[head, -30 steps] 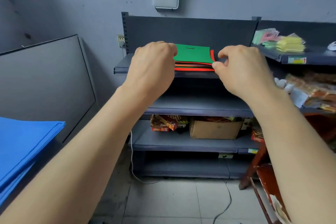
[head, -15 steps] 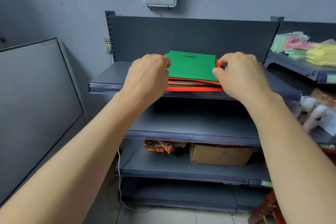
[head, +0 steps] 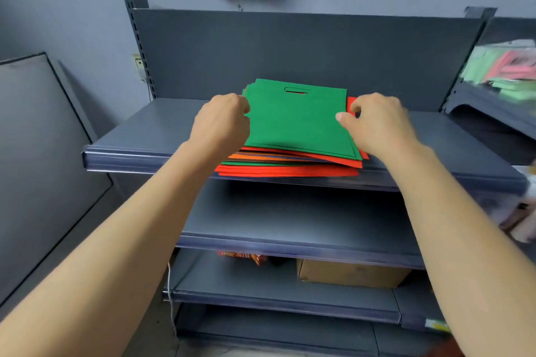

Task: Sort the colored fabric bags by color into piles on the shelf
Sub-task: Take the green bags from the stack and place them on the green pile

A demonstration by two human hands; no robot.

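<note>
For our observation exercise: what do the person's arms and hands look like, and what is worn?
Both forearms are bare, with no sleeves in view. The left hand and right hand wear no gloves; no watch, bracelet or ring shows.

the top shelf [head: 156, 127] has bare room on both sides of the pile of bags [head: 295, 124] — a flat hand could fit there — but the tall back panel [head: 290, 49] shuts off the far side. the left hand [head: 223, 122] and right hand [head: 380, 122] block the pile's two side edges, and lower down a cardboard box [head: 348, 274] fills part of the third shelf.
</note>
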